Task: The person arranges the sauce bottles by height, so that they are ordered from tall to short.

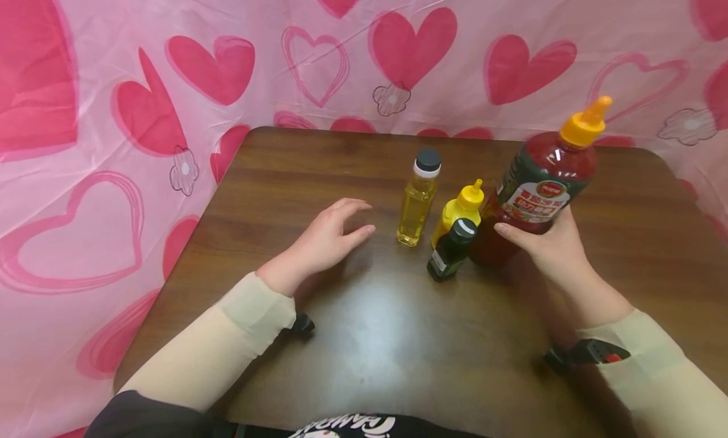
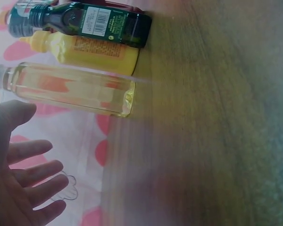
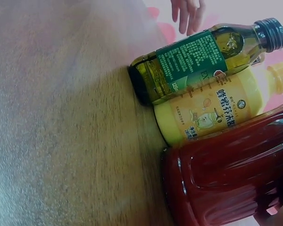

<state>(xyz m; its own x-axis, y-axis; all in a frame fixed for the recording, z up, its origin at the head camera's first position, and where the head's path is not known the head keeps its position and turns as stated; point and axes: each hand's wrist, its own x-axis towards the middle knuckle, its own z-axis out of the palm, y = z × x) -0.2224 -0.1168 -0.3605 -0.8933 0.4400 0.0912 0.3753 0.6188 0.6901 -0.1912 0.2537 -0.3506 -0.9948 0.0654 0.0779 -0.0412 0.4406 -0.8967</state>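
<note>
A large, round plastic bottle filled with dark red sauce, with a yellow pointed cap and a green and white label [image 1: 534, 191], is gripped by the right hand [image 1: 560, 245]; the thumb is placed on its near side, and the other fingers are mostly hidden by the bottle. It is located at the right of the group of bottles, above the brown wooden table [image 1: 364, 368]; whether its base is touching the wood cannot be told with certainty.

Just beside it, a yellow plastic squeeze bottle with a yellow nozzle [image 1: 453, 213] is stood upright. In front of this one, nearer to the person, a small glass bottle with a black cap and a dark green label [image 1: 449, 255] is seen, also upright. Farther left, a tall clear bottle of pale yellow liquid, with a black cap and a white collar [image 1: 416, 210], is stood on the table.

The left hand [image 1: 332, 232] is held open at the left of the clear bottle and apart from it, with the fingers extended and the thumb spread. Behind the table, a pink cloth printed with hearts [image 1: 261, 8] is hung.
</note>
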